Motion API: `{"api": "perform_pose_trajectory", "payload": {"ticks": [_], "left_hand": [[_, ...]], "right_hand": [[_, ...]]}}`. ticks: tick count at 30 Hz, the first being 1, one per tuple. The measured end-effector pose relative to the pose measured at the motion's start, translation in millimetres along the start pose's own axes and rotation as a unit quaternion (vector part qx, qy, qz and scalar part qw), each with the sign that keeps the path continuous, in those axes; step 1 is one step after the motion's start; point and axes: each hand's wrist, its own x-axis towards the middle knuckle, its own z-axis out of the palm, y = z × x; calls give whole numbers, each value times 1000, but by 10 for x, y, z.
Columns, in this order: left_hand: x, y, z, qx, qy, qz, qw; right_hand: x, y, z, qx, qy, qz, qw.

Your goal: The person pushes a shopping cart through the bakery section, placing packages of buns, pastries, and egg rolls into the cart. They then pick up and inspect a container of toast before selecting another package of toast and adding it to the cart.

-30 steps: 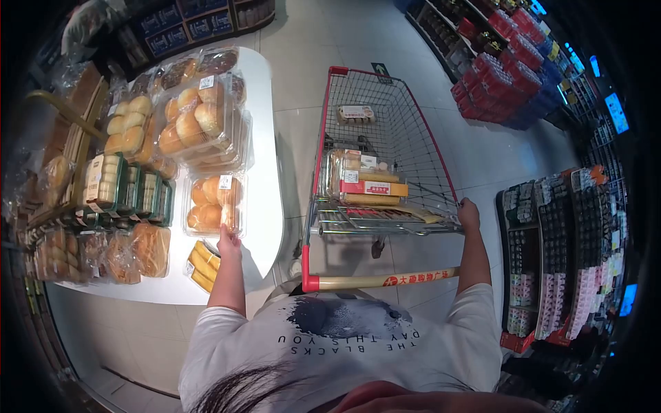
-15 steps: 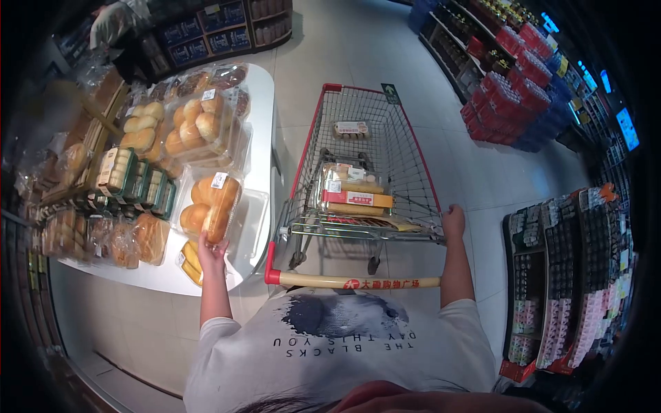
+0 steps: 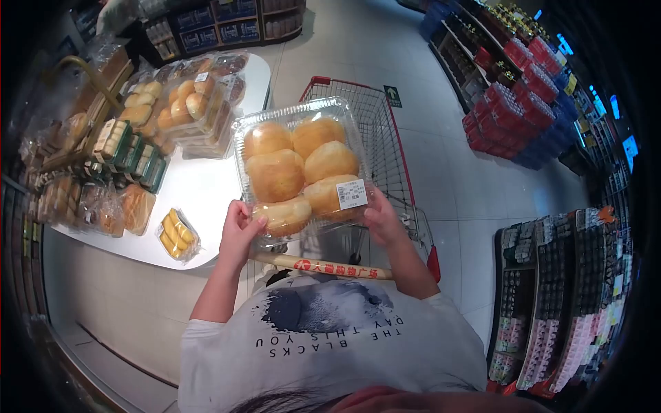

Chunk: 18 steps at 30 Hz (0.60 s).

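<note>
A clear plastic box of bread rolls (image 3: 275,175) is held up in front of me, over the shopping cart (image 3: 385,127). Several golden rolls show through the lid, and a white price label (image 3: 352,194) is stuck at the lower right corner. My left hand (image 3: 241,224) is closed on the near left corner, thumb on top. At the near right corner my right hand (image 3: 383,215) grips the box too. Just below the box runs the cart's handle (image 3: 344,268), which neither hand touches. The box hides most of the cart's basket and what lies in it.
On my left a white table (image 3: 200,182) carries stacked boxes of rolls (image 3: 186,107), green-sided packs (image 3: 127,155), bagged bread and a pack of yellow food (image 3: 177,235). Shelves (image 3: 551,289) stand at my right, with red stacked packs (image 3: 506,113) farther off.
The box of rolls has been lifted off the table and brought right, over the cart. My right hand has left the cart's side and now holds the box with my left.
</note>
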Motion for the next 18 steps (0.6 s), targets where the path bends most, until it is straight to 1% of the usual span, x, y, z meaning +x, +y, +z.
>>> {"api": "perform_pose_trajectory", "payload": {"ticks": [3,4,6,8,9,10,11,12,13,15,16,17,18], "left_hand": [[34,13,129,86,-27,-8,996],[38,19,151,128,-44,-5,991],[45,-4,167,212,-75,14,974],[88,59,135,311,-114,107,937],[130,140,142,359,-135,153,911],[143,328,117,431,-98,80,894],[270,252,-51,514,-32,118,849],[380,158,-267,575,15,41,817],[472,45,-486,628,62,-36,775],[541,-282,-826,620,-17,-204,758],[530,-345,-848,503,-22,-241,830],[464,-422,-864,316,0,-287,905],[436,-502,-859,302,-2,-281,911]], "right_hand": [[-33,90,-101,0,51,-11,999],[-54,101,-129,11,97,-1,995],[-26,71,-187,54,88,-19,995],[-24,31,-306,83,70,-27,994],[-27,34,-364,109,99,-27,989],[-30,39,-418,136,127,-28,982],[-35,34,-464,162,155,-29,974],[-40,8,-503,162,174,-27,971],[-33,-38,-511,189,172,-41,966],[-35,-138,-533,245,170,-69,952],[-20,-173,-638,265,152,-78,949],[-28,-197,-803,284,137,-86,945],[-59,-224,-932,304,123,-94,940]]}}
